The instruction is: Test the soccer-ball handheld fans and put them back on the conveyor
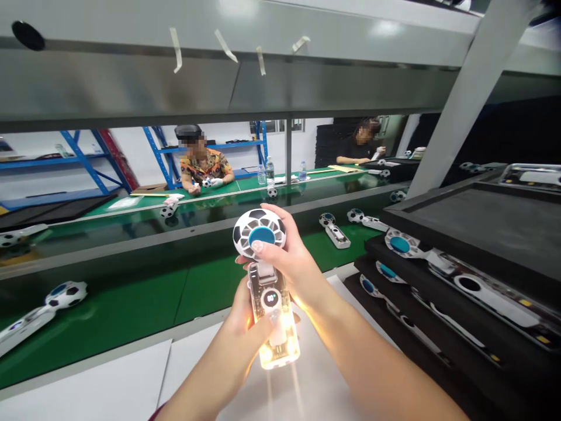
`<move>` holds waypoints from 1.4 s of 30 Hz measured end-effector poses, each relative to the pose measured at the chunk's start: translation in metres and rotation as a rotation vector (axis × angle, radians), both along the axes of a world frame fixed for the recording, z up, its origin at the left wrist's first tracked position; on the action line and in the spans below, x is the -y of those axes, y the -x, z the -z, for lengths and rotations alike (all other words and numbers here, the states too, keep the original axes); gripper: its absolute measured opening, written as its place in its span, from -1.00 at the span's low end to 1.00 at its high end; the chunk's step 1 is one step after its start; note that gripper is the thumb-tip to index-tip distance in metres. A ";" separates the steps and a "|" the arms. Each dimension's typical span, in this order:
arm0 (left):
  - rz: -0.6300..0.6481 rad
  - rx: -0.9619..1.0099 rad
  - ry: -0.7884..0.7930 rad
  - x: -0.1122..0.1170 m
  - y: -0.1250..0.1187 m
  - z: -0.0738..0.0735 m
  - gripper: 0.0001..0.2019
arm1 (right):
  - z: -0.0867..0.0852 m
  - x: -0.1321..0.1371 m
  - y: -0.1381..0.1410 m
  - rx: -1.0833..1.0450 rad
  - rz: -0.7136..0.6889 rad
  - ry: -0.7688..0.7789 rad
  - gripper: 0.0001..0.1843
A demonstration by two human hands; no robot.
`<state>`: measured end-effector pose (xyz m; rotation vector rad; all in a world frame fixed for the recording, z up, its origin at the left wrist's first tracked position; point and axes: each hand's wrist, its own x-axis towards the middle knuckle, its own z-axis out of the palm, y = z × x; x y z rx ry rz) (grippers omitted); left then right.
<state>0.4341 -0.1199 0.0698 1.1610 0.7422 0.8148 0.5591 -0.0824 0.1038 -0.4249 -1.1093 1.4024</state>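
I hold a small hand-held fan (265, 275) upright in front of me. Its round head looks like a football with a blue centre, and its clear handle glows yellow at the bottom, with a small lit display in the middle. My left hand (243, 321) is closed around the handle from the left. My right hand (289, 257) grips the fan's head from the right, its thumb pressed on the blue centre.
A green conveyor belt (144, 304) runs across ahead, carrying more fans (44, 310) (335, 231). Stacked black trays (460, 275) of fans stand at the right. White sheets (109, 380) lie under my arms. Two people sit across the line. A metal shelf hangs overhead.
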 end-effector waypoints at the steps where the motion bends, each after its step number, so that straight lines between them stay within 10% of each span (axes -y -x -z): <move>1: 0.002 -0.010 0.000 0.000 0.001 0.001 -0.46 | 0.000 0.001 0.000 0.003 0.005 0.002 -0.33; 42: 0.029 0.034 -0.056 0.001 0.004 -0.004 -0.28 | -0.004 0.004 -0.011 0.282 0.171 -0.152 -0.31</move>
